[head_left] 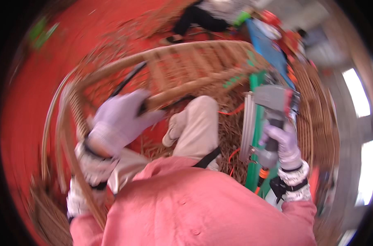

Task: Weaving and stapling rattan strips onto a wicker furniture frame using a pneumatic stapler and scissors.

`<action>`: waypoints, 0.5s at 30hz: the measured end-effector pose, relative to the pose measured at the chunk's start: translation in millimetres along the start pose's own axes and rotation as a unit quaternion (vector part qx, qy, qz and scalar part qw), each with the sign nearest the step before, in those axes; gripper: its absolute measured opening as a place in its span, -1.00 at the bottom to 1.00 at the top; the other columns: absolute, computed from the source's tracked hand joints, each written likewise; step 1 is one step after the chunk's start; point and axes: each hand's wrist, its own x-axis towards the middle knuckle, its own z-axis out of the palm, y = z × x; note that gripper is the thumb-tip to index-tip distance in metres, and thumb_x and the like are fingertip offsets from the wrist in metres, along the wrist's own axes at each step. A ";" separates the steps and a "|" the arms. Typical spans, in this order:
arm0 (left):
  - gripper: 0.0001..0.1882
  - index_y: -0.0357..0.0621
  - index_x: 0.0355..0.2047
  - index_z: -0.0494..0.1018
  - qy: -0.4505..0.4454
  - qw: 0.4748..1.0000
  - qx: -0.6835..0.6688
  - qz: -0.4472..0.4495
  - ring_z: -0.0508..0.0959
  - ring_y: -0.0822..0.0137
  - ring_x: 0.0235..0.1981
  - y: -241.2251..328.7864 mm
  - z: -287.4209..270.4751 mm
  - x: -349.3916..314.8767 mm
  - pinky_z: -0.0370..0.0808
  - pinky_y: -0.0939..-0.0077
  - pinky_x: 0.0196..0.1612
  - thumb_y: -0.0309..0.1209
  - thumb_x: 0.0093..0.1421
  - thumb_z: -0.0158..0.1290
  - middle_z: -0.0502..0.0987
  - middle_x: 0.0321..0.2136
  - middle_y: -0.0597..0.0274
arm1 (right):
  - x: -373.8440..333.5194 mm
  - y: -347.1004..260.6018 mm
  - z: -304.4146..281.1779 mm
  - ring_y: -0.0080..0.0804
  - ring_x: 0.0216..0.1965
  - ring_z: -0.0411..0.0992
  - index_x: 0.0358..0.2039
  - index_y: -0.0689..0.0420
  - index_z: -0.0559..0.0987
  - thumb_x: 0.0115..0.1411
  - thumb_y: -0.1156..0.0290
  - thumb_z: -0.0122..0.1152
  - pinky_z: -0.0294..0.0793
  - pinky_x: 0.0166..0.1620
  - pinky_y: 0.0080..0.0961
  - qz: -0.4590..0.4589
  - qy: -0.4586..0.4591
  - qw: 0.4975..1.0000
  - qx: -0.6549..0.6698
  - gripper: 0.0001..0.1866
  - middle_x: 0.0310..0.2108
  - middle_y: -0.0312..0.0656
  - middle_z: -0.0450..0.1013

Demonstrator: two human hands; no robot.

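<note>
My right hand (282, 141), in a pale lilac work glove, is closed round the dark handle of a grey nail gun (272, 98) with a red part at its head. An orange hose fitting (261, 177) hangs from the handle's lower end. My left hand (123, 117), gloved alike, reaches over the near left part of a wooden frame (180, 88) with slats and a cord-wrapped corner. Its thumb stands apart from the fingers, pointing at the frame's near rail. Whether it touches the rail is blurred. The frame lies in front of my knees.
A green board or bench (252, 180) stands by my right hand. Bundled wooden strips (313, 110) are stacked at the right. Wood scraps (231, 139) and orange hose litter the red floor (43, 98). Another person's dark-trousered leg (198, 20) shows at the far side, near a blue surface (266, 47).
</note>
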 end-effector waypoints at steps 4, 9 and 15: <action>-0.54 -0.20 -0.20 0.43 -0.031 0.999 -0.008 -0.043 0.55 0.07 -0.44 -0.4 5.0 15.1 0.44 0.37 -0.37 -0.16 -0.04 0.19 0.50 -0.52 -0.04 | 11.5 77.1 -42.9 -0.24 -0.41 0.45 -0.12 0.21 0.30 -0.08 0.33 0.15 0.44 -0.28 -0.37 0.037 0.171 0.944 -0.280 -0.51 -0.39 -0.08 0.45; -0.54 -0.33 -0.21 0.41 -0.028 0.998 -0.058 -0.009 0.46 0.42 -0.50 -7.6 14.6 15.4 0.40 0.55 -0.36 -0.20 0.02 0.18 0.47 -0.53 0.10 | 45.5 144.5 -92.4 0.00 -0.12 0.42 0.09 0.21 0.16 -0.06 0.28 0.16 0.38 -0.01 -0.26 0.235 0.219 0.837 -0.444 -0.30 -0.14 0.12 0.41; -0.57 -0.39 -0.22 0.40 -0.040 0.996 -0.074 -0.038 0.39 0.49 -0.51 -14.0 13.7 16.1 0.36 0.60 -0.38 -0.17 0.15 0.05 0.46 -0.54 0.21 | 77.7 188.8 -159.8 0.03 -0.10 0.40 -0.04 0.21 0.37 -0.01 -0.04 0.11 0.34 0.00 -0.23 0.202 0.299 0.833 -0.420 -0.35 -0.11 0.12 0.39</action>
